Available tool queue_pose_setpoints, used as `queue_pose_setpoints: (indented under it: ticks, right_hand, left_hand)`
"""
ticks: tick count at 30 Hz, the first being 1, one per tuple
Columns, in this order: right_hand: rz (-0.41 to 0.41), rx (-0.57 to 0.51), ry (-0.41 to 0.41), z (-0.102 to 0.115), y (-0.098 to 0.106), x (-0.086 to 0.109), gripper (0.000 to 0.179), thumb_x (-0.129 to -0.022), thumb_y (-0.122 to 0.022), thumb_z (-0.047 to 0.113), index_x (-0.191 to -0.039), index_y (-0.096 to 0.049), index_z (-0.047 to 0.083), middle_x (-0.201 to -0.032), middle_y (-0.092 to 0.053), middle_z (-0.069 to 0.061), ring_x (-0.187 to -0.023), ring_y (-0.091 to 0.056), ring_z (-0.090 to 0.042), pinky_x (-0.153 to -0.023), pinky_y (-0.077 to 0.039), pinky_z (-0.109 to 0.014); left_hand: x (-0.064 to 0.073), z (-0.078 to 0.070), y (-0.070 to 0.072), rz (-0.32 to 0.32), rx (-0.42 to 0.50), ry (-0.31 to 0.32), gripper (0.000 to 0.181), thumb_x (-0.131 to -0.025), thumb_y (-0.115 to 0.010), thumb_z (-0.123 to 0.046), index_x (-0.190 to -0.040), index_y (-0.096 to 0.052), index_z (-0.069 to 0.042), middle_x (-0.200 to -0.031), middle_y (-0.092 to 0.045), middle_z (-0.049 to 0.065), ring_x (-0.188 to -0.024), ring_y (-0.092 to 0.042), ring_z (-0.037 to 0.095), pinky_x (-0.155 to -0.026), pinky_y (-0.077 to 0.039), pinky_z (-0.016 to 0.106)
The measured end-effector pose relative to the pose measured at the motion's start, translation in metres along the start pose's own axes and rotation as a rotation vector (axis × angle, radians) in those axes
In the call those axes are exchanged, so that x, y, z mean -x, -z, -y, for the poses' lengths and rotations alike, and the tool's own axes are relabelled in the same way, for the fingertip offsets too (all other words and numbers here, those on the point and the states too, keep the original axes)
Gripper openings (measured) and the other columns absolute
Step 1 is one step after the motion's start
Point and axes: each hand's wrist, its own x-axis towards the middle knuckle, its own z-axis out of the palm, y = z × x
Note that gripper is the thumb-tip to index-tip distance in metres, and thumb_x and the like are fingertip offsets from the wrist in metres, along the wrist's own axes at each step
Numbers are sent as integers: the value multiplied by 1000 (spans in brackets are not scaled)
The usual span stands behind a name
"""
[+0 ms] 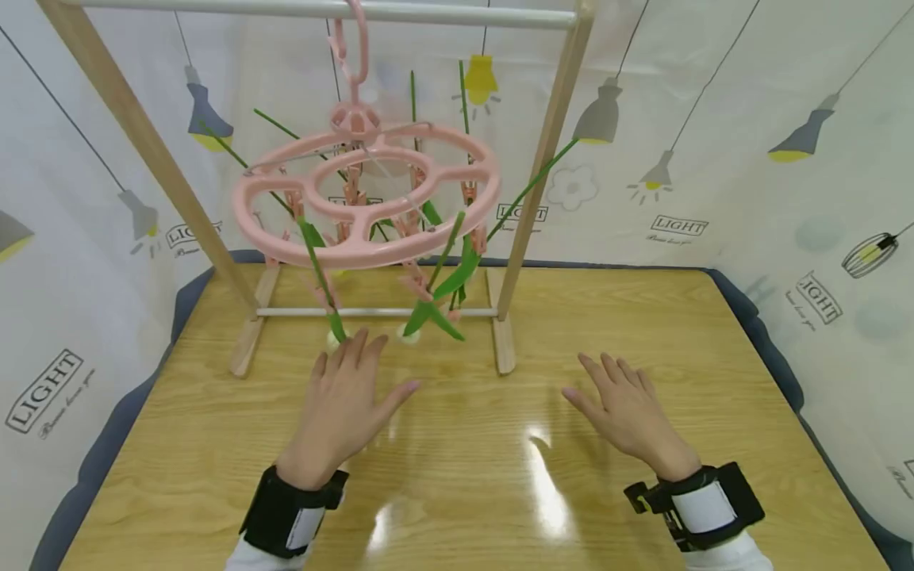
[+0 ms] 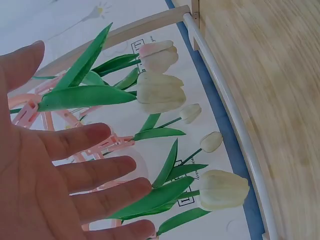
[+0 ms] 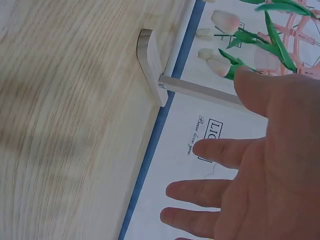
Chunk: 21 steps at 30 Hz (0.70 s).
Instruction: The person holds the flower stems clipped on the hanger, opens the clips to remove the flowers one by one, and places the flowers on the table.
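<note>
Both hands are free: left hand (image 1: pixel 339 412) with fingers spread and straight, right hand (image 1: pixel 631 416) likewise extended, each grasping nothing. Pink clip hanger (image 1: pixel 357 256) hangs by its hook (image 1: pixel 362 40) from the top bar (image 1: pixel 457 9) of a wooden rack (image 1: pixel 546 159) on the table (image 1: pixel 643 333). Tulips (image 2: pixel 161 93) hang heads-down from its clips (image 2: pixel 26 114), several green stems (image 1: pixel 531 189) slanting up and outward. Left fingertips lie nearest the lower blooms; contact cannot be told from these views. Right hand is well apart, beyond the rack's right foot. Handling estimate: hanger probably light, rigid plastic, likely to swing or tip if pushed at the rim; best steadied at the ring or hook. Tulips look artificial, light; petals and leaves probably soft and easily creased. Judged best hold: the stem close to its clip, squeezing the clip to release, avoiding the heads.
</note>
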Motion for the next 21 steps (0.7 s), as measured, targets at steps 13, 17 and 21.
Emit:
queue_pose_setpoints:
  ticks: [13, 17, 21]
  right_hand:
    - [-12, 0, -6, -5, 6, -4, 71, -100, -39, 50, -148, -33, -2, -146, -34, -41, -133, -26, -59, -106, -14, -77]
    - [-13, 7, 2, -6, 8, -10, 69, -101, -39, 49, -147, -34, -3, -144, -36, -41, -131, -30, -58, -105, -17, -77]
    - [-23, 20, 26, -13, 10, -18, 67, -102, -39, 46, -145, -37, -6, -140, -43, -41, -126, -38, -57, -102, -25, -77]
  left_hand:
    - [-12, 1, 12, -131, 194, 0, 68, -97, -51, -46, -140, -41, 5, -137, -52, 31, -118, -54, 45, -91, -50, 61]
    - [-24, -2, 21, -84, 361, 45, 74, -99, -44, -48, -151, -22, 0, -147, -41, 30, -127, -46, 44, -93, -47, 63]
    - [-39, -5, 23, -44, 557, -21, 69, -102, -40, -42, -155, -8, -11, -151, -35, 26, -136, -37, 42, -103, -40, 65]
